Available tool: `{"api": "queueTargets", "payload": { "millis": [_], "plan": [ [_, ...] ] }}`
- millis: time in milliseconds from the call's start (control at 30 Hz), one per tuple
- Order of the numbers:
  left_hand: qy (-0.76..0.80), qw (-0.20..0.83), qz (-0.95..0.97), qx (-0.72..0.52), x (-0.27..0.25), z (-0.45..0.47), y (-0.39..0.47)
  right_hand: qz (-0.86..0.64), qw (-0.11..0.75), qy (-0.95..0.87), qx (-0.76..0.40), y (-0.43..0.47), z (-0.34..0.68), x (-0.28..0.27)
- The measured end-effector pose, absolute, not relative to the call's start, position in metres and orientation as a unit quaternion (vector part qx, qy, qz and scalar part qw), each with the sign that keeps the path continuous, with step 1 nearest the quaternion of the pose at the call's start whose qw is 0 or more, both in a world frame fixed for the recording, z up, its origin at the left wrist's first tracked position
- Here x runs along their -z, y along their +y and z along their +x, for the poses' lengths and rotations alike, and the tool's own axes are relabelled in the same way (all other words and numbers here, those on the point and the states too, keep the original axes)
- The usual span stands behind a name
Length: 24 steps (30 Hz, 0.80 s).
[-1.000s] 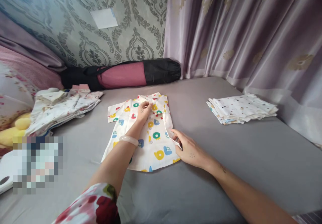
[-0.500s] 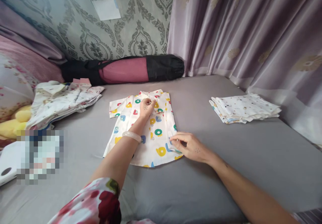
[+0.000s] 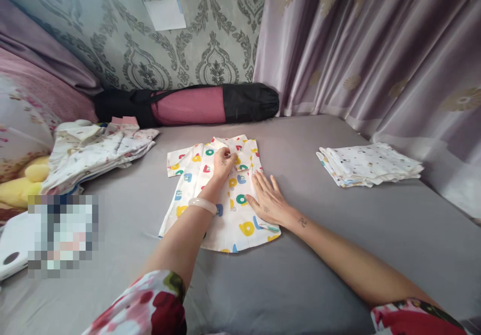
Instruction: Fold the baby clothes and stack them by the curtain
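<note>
A small white short-sleeved shirt (image 3: 240,232) with coloured letter prints lies front up on the grey sheet. Its left sleeve is spread out, while the right side is folded inward along the edge. My left hand (image 3: 224,163), with a pale bangle at the wrist, has its fingers curled in a pinch on the shirt just below the collar. Flat on the folded right side rests my right hand (image 3: 269,199), fingers spread and holding nothing. My left forearm hides part of the shirt's front.
Folded printed clothes (image 3: 370,164) lie on the right. A looser pile of clothes (image 3: 101,147) sits at left beside a yellow plush toy (image 3: 26,182). Along the wall lies a pink mat in a black bag (image 3: 188,105). A white object (image 3: 17,239) is at lower left, partly blurred out.
My right hand has let go of the shirt's lower right edge, moved up a little and flattened with fingers spread. My left hand stays near the collar.
</note>
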State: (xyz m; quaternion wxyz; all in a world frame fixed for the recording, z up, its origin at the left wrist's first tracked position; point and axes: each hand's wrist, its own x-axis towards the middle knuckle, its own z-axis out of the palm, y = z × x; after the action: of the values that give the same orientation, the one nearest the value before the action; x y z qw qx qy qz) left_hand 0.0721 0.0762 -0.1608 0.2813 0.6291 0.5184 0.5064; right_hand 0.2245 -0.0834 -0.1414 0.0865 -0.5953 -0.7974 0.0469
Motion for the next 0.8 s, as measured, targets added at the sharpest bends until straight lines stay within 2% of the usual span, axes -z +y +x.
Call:
{"api": "queueTargets", "payload": {
  "millis": [267,500,667,800],
  "plan": [
    [0.475,0.335,0.611,-0.538,0.166,0.073,0.077,-0.597,0.087,-0.797,-0.034,-0.086,0.223,0.147],
    [0.471,0.312,0.619,-0.545,0.165,0.073,0.077,-0.587,0.107,-0.802,-0.012,-0.082,0.224,0.138],
    [0.49,0.302,0.621,-0.532,0.164,0.072,0.078,-0.614,0.143,-0.776,-0.019,-0.052,0.22,0.126],
    [0.503,0.32,0.608,-0.524,0.162,0.073,0.077,-0.627,0.127,-0.767,-0.045,-0.014,0.211,0.126]
  ]
}}
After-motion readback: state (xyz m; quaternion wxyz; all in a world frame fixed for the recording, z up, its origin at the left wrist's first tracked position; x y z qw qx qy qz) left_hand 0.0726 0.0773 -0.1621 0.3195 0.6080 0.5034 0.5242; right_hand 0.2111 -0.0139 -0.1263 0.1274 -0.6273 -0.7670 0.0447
